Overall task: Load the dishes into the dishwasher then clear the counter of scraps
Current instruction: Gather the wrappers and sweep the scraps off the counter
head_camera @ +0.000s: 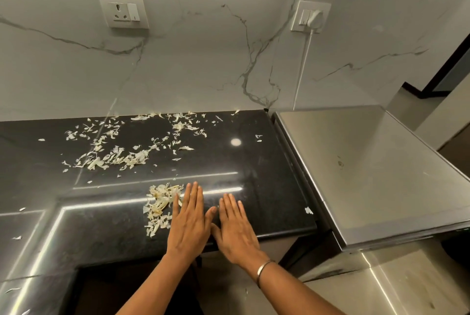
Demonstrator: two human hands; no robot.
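Pale onion-skin scraps lie on the black counter (254, 167). A gathered pile of scraps (160, 206) sits near the front edge, and my left hand (189, 223) lies flat on the counter with its fingers straight, touching the pile's right side. My right hand (235, 228) lies flat beside it, fingers straight, thumbs nearly meeting. A wider scatter of scraps (114, 155) spreads across the middle and back of the counter. One lone scrap (308, 210) lies near the right edge. No dishes are in view.
A steel appliance top (368, 169) stands right of the counter, with a narrow gap between. On the marble wall are a socket (123, 10) and a plugged-in socket (310, 16) with a white cable hanging down. The counter turns left in an L.
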